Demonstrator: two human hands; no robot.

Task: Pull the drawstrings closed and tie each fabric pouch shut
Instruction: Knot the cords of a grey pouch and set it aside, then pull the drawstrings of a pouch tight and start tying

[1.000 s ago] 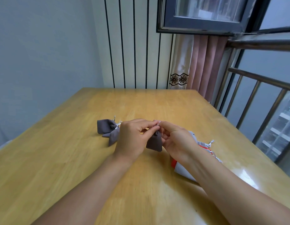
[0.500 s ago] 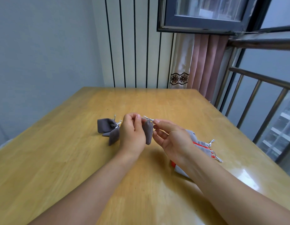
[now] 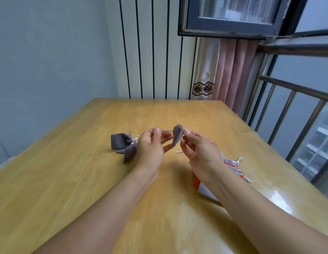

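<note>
Wooden tabletop carried everything, and on it, from largest to smallest, lay a grey-and-red pouch half hidden under the right forearm, then two cinched grey pouches to the left, touching each other, their silver cords gathered. Above the table, between both hands, hung the small grey pouch being worked on. It stood nearly on edge, its long axis running from the far top down toward the person, its gathered mouth seemingly at the top where the cords left it. The left hand pinched a silver drawstring between thumb and forefinger, the cord stretched taut to the pouch; the remaining fingers curled loosely. The right hand pinched the opposite cord just beside the pouch, and a loose cord end dangled below its fingers. The pouch looked very light, soft and limp, likely to swing, so the thin, probably slippery cords close to the mouth seemed the sensible place to hold while knotting.
</note>
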